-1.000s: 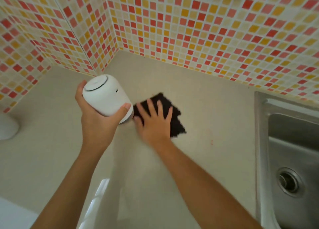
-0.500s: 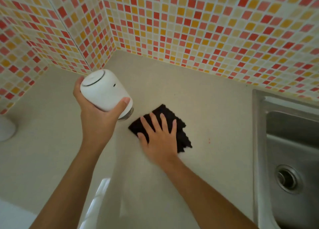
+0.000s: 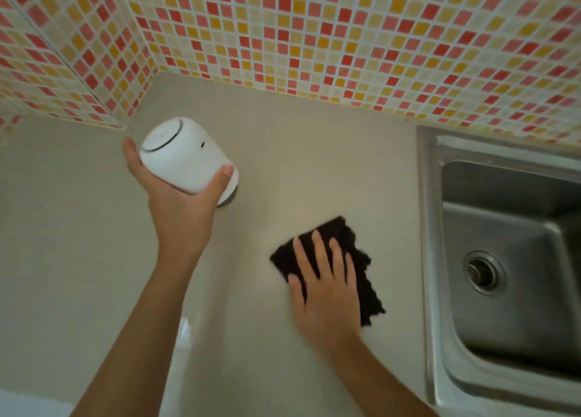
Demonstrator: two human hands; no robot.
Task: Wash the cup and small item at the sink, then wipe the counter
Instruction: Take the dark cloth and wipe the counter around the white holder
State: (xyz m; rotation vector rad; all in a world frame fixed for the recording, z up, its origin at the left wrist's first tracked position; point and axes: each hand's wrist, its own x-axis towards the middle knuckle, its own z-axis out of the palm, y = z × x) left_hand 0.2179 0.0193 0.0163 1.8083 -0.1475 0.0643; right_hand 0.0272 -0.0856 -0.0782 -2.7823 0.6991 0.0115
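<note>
On the counter's right half, just beside the sink's left rim:

Item 1. Right hand (image 3: 327,294), laid flat with fingers (image 3: 317,253) spread; nothing is clasped, the palm being pressed down on a cloth.

Item 2. Cloth (image 3: 364,278), dark, ragged-edged, lying flat on the counter (image 3: 314,152) under the right hand, between the white cup and the sink (image 3: 424,228). It is judged soft, limp and light, likely damp and inclined to bunch or drag. It is best handled by flat downward pressure over its middle for wiping, or pinched at a free corner on its right side for lifting.

Item 3. Left hand (image 3: 176,202), closed around a cup, thumb tip visible on the near side, other fingers wrapped behind.

Item 4. Cup (image 3: 185,155), white, rounded, held tilted above the counter's back-left area near the tiled corner, clear of the surface. A dark ring and a small dark slot are seen on its upward-facing end; whether that end is a lid or a base cannot be told. It is judged rigid, smooth, light enough for one hand, and slippery if wet. It is best gripped around the body's widest part, as at present.

Item 5. Wall tiles (image 3: 314,39), mosaic, along the counter's back edge.

Small item named in the task: not identified in view.
</note>
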